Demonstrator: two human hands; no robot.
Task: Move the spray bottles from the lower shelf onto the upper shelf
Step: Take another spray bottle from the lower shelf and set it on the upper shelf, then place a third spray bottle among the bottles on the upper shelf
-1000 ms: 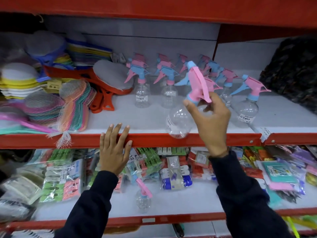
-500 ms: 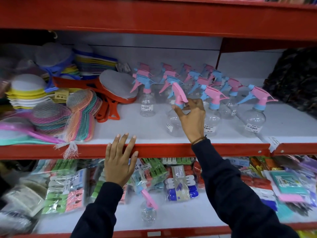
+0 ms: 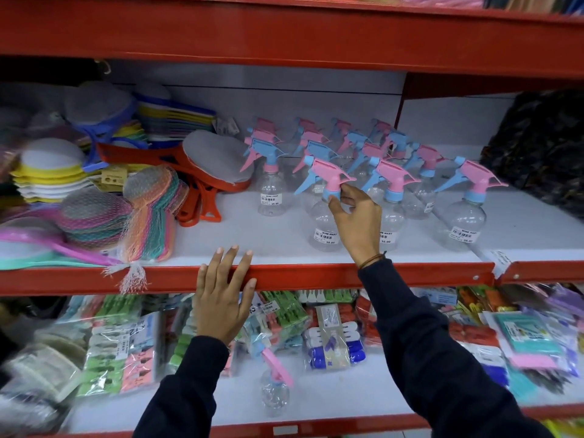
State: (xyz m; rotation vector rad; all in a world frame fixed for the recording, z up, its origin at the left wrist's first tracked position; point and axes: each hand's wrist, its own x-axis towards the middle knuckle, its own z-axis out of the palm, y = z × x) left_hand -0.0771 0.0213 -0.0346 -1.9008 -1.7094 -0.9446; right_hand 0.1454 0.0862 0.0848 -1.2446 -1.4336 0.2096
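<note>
Spray bottle [image 3: 325, 213] upright, right hand [image 3: 357, 216] at neck

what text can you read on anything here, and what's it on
"NINE MART" and "35.00": white sticker on the spray bottle under the right hand.
"NINE MART", "35.00": sticker on the back-left bottle.
"35.00": sticker on the neighbouring bottle.
Lower-shelf packet labels: too blurred.

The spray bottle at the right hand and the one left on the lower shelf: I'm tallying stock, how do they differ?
The spray bottle at the right hand stands on the upper shelf, fingers at its neck; the lower-shelf bottle stands untouched. The first shows a price label; the second shows none. Both are clear, with pink and blue heads.
</note>
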